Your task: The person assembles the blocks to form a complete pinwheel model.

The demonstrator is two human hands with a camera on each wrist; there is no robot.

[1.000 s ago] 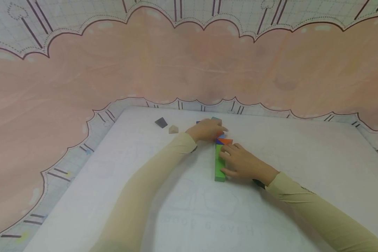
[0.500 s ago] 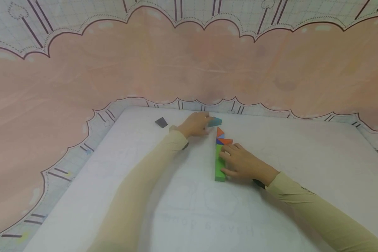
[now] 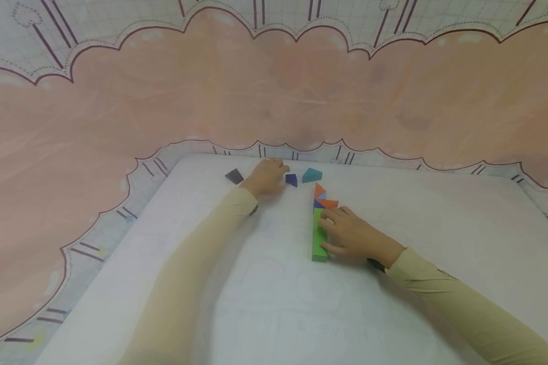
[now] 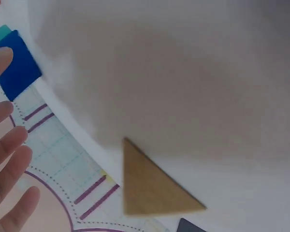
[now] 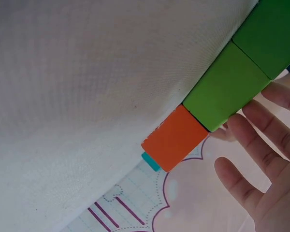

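Observation:
My left hand (image 3: 267, 177) hovers near the back edge with spread fingers, holding nothing. Just to its right is a dark blue block (image 3: 292, 180), which the thumb overlaps in the left wrist view. A plain wooden triangular block (image 4: 154, 188) appears in that same view, hidden behind the hand in the head view. My right hand (image 3: 353, 234) touches the right side of a row of green blocks (image 5: 227, 87) with loosely extended fingers. Beyond them the row continues with an orange triangular block (image 3: 329, 204), small blue pieces and another orange triangle (image 3: 319, 190).
A teal block (image 3: 312, 175) lies behind the far end of the row. At the back left sits a dark grey block (image 3: 234, 176). The white table (image 3: 438, 218) ends at a patterned cloth (image 3: 274, 91) behind it.
My left hand has moved left from the far end of the row, uncovering the teal block, then the dark blue one. My right hand stays at the green blocks.

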